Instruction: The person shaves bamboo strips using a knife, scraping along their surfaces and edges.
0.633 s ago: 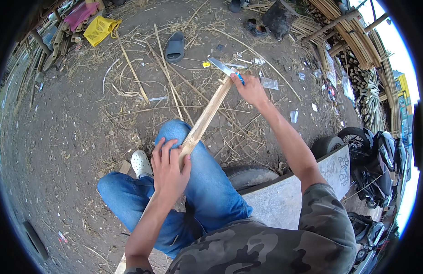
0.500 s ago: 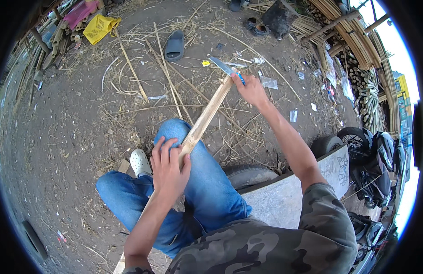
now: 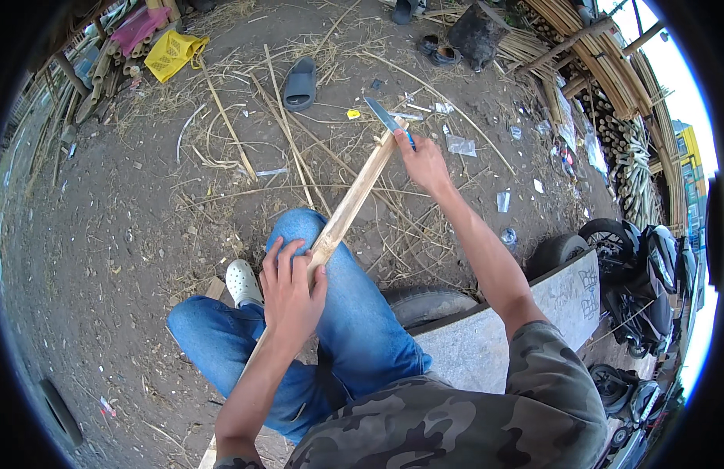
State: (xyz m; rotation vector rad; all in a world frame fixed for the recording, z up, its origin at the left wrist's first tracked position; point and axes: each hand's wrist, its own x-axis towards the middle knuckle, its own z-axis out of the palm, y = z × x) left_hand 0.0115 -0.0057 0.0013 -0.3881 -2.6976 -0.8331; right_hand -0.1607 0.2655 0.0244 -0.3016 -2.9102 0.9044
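A long pale strip of split bamboo or wood point(image 3: 352, 205) slants across my raised thigh, its far end out over the ground. My left hand point(image 3: 294, 293) grips it at the knee, thumb on one side and fingers on the other, some fingertips against the jeans point(image 3: 354, 293). At the strip's far end my right hand point(image 3: 426, 166) is closed around the blue handle of a knife point(image 3: 380, 114). The blade lies across the strip near its tip, pointing up and left. A small curl of wood stands out from the strip's left edge there. Part of the handle is hidden by my fingers.
A grey board point(image 3: 487, 348) on tyres point(image 3: 432, 305) is beside me on the right, with motorbikes point(image 3: 651, 273) beyond. Thin strips, shavings and a grey slide sandal point(image 3: 299, 84) litter the dirt ahead. Stacked bamboo poles point(image 3: 631, 168) and a yellow bag point(image 3: 174, 55) stand farther off.
My right hand has shifted slightly back toward me, and the knife blade has tilted to a steeper angle at the strip's end. My left hand keeps its place.
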